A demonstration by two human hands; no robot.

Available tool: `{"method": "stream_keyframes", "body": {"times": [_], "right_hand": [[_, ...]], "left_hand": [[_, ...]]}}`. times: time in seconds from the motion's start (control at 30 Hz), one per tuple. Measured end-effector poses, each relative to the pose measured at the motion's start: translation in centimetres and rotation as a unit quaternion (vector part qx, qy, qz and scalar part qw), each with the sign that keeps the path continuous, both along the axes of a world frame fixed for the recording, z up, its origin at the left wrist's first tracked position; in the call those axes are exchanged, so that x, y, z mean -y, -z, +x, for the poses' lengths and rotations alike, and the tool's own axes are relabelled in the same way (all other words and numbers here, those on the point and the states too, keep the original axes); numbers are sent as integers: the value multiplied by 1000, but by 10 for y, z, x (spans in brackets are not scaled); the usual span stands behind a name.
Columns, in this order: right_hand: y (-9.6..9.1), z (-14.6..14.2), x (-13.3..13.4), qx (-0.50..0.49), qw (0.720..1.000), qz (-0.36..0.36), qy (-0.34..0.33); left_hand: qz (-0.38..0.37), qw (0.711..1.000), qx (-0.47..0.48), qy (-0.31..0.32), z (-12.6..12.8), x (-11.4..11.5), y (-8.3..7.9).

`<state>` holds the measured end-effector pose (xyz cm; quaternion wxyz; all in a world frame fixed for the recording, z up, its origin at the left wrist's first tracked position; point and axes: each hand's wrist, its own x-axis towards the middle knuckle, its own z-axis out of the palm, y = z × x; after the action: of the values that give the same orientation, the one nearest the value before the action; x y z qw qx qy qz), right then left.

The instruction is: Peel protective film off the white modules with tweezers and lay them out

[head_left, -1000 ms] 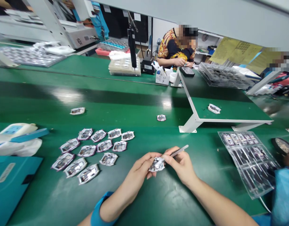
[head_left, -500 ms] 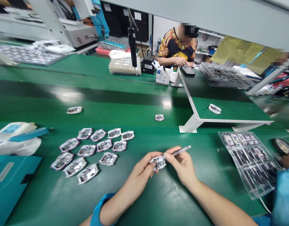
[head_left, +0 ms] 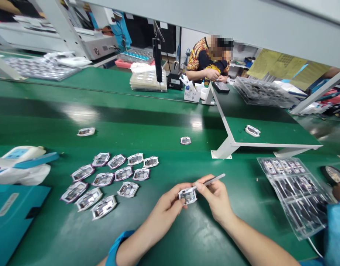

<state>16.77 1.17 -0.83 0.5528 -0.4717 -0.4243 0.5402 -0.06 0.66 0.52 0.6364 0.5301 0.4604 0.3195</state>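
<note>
Metal pick (head_left: 212,179) clamped in right hand (head_left: 215,199) fingers, left hand (head_left: 166,208) fingers clamped on a foil-framed module (head_left: 188,195)

No legible text noted. Handwriting on the white card box (head_left: 192,96), print on the yellow wall sheets (head_left: 280,64) and the label on the teal case (head_left: 7,204) are all too small or blurred to read.

At the grip the right hand (head_left: 215,199) hides the tip of the slim metal tool (head_left: 214,179), and the left hand (head_left: 165,210) covers the underside of the module (head_left: 188,195) (its markings too small to tell).
</note>
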Motion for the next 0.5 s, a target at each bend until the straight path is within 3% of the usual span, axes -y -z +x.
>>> {"method": "stream_keyframes", "body": {"times": [0.5], "right_hand": [[-1,-1,-1,-78,994,55,-61]], "left_hand": [[-59,997,47,-23,-1,0,-10]]}}
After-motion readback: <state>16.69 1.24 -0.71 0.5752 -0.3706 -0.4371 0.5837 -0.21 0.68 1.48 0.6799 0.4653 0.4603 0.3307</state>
